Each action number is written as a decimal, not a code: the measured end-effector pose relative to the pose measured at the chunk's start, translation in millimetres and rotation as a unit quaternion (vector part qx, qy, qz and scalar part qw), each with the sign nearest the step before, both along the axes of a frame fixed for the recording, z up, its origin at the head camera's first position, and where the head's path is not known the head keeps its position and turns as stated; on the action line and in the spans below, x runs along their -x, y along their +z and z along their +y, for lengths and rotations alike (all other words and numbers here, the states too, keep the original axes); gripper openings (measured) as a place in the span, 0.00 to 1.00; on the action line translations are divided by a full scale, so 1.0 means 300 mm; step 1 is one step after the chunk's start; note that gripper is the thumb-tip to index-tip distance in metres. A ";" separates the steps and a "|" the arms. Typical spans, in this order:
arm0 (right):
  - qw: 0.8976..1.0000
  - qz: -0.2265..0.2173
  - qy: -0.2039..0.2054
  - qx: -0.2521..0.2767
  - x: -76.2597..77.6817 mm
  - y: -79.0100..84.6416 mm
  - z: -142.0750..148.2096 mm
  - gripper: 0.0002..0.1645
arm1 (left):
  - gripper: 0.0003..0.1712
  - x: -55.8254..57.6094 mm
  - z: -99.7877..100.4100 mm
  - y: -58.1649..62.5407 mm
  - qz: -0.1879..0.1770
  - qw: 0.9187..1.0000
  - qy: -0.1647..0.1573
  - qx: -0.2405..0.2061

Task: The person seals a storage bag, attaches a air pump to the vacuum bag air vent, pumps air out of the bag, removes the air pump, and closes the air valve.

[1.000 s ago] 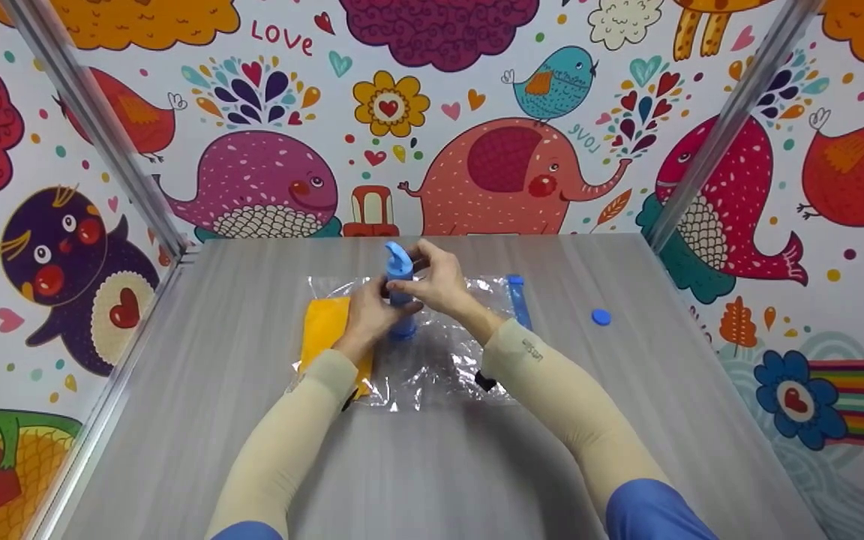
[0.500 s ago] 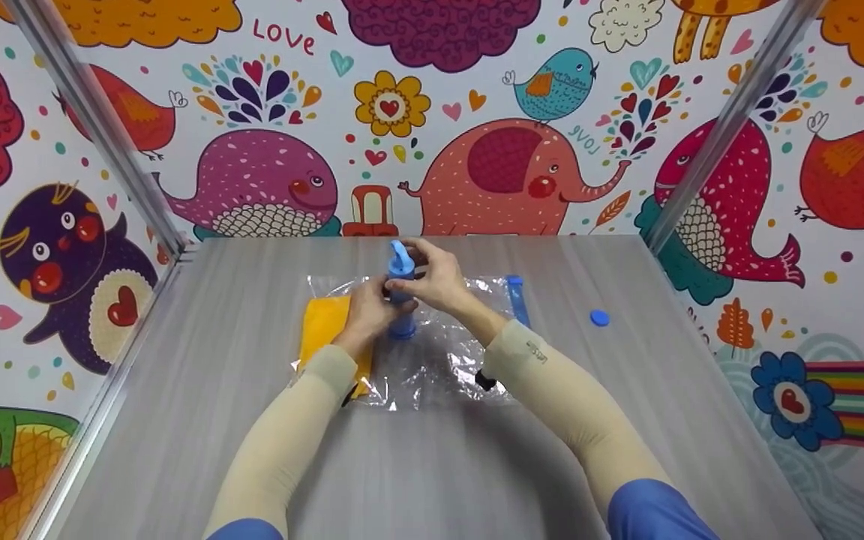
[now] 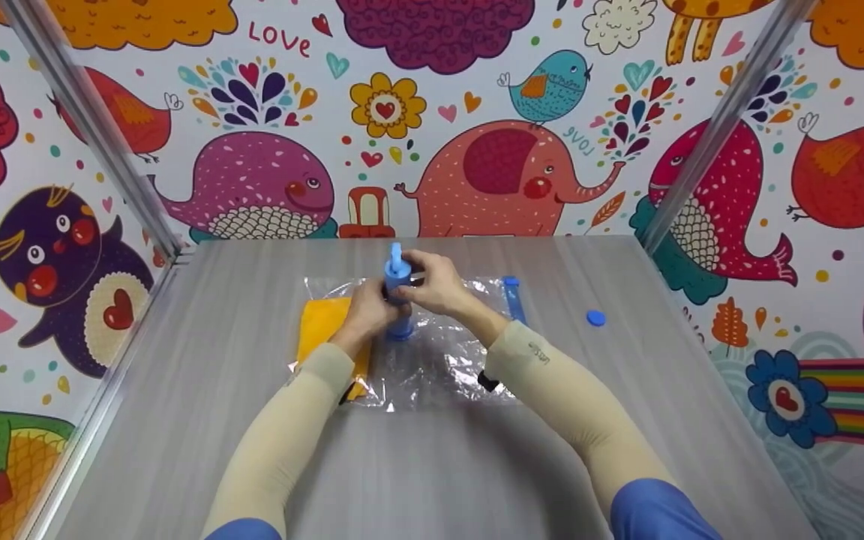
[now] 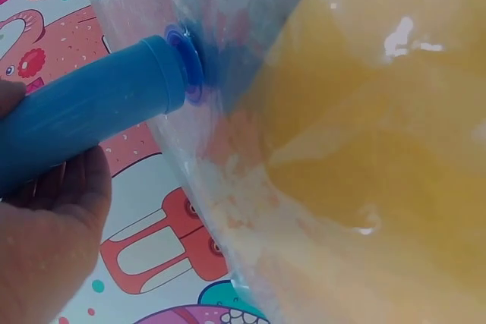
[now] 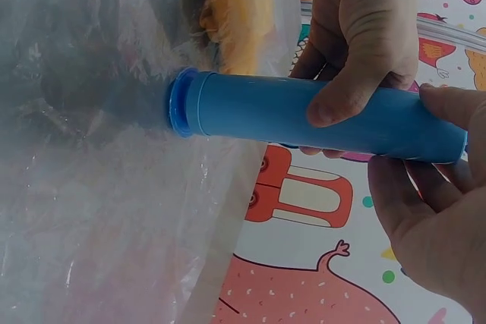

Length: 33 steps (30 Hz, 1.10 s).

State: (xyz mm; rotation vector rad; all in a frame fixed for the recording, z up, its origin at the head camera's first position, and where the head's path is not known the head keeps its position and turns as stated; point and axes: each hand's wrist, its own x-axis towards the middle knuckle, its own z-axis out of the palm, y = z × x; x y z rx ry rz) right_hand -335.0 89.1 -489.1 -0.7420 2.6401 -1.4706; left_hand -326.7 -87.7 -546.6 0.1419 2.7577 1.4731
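A blue hand pump (image 3: 398, 276) stands upright on a clear plastic storage bag (image 3: 443, 352). My left hand (image 3: 363, 311) grips its barrel partway up. Fingers and thumb of my right hand (image 3: 439, 285) hold the barrel's upper end, just below the light-blue handle (image 3: 396, 259). In the left wrist view, the lower end of the pump (image 4: 83, 115) sits against the bag's round blue valve (image 4: 187, 64). The right wrist view has both hands round the pump (image 5: 258, 106), one beyond the other. Folded yellow fabric (image 3: 319, 326) shows through the bag's left side.
A small round blue cap (image 3: 595, 318) lies on the grey table (image 3: 252, 270), right of the bag. A blue slider (image 3: 511, 281) sits at the top of the bag's blue zip strip. Printed cartoon walls and metal posts (image 3: 691, 169) border the table.
The pump's handle has turned, from leaning left to facing straight towards me. My right hand has shifted slightly down. The left hand keeps its grip on the barrel.
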 end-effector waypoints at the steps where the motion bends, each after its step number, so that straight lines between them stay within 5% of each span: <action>1: 1.000 0.002 -0.002 -0.004 -0.001 -0.003 -0.002 0.39 | 0.29 -0.001 -0.002 -0.001 0.000 1.000 0.000 0.000; 26: 0.990 0.059 -0.117 -0.058 -0.009 -0.019 -0.035 0.32 | 0.27 -0.012 0.000 -0.020 0.096 0.994 0.033 0.041; 33: 0.986 0.047 -0.142 -0.070 -0.011 -0.020 -0.048 0.35 | 0.27 -0.021 0.008 -0.021 0.086 0.994 0.053 0.048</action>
